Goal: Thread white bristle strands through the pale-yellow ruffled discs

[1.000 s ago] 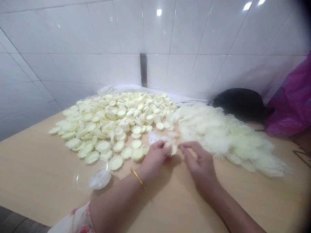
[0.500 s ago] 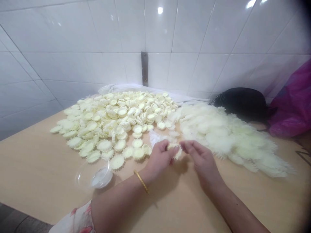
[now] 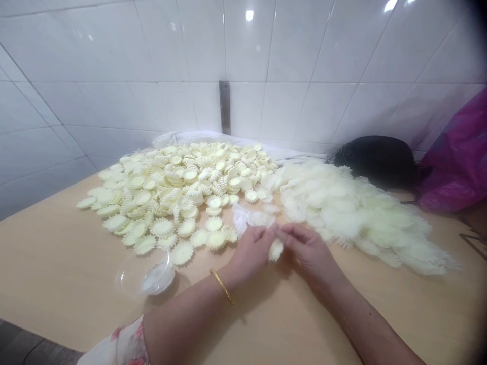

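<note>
Over the middle of the table, my left hand (image 3: 255,249) is closed on a pale yellow piece (image 3: 276,250) with a toothed edge, mostly hidden by the fingers. My right hand (image 3: 306,249) is pinched against that piece from the other side, and the two sets of fingertips meet. Beyond my left hand lies a heap of thick, pale yellow, tooth-edged discs (image 3: 190,177). Past my right hand spreads a pile of thin, translucent, tooth-edged sheets (image 3: 342,203). A crumpled white scrap (image 3: 240,218) lies just beyond my hands.
A clear plastic tub (image 3: 158,278) with something whitish inside stands left of my left forearm. At the back right are a black bag (image 3: 375,159) and a magenta plastic bag (image 3: 456,162). White tiled wall (image 3: 152,61) rises behind the wooden table (image 3: 57,263).
My right hand has moved left, bringing its fingertips against those of my left hand. The toothed piece has turned and now shows below the fingers.
</note>
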Tool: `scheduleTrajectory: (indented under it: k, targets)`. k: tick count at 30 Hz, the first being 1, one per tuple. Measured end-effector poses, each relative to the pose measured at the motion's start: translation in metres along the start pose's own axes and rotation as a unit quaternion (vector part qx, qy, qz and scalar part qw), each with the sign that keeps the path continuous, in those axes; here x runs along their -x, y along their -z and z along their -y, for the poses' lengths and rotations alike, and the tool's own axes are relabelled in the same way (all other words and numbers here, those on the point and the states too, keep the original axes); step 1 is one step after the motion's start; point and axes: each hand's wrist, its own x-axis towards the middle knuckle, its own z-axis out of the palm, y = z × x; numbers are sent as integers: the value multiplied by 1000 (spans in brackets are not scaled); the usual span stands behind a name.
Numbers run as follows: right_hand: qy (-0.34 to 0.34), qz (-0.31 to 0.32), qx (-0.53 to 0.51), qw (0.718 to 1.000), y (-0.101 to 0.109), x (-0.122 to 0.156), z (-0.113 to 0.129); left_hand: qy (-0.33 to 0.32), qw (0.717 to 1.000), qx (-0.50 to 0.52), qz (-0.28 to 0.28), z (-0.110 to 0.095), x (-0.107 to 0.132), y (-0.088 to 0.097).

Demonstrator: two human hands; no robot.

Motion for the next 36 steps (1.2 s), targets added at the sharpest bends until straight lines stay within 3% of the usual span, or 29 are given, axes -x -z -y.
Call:
scheduleTrajectory:
  k: [4,8,14,18,23,29,36]
  targets:
    - [-5,-67,7,998,2,-2,-4,63,994,93,13,1,-2,-1]
    - [4,-94,39,995,4,-5,-9,55,984,169,27,-5,1,-5]
    - [41,-58,156,985,0,-1,-3,24,993,113,2,-7,4,-4]
    - [83,-112,231,963,0,1,-2,12,996,77,32,-4,2,-2]
    - [102,-173,239,950,6,-3,-7,26,997,66,23,-8,2,-2]
    - [114,-162,330,923,10,-7,-9,66,993,80,55,-12,0,2]
    - [132,-181,431,874,12,-8,-1,117,981,150,34,-16,-3,7]
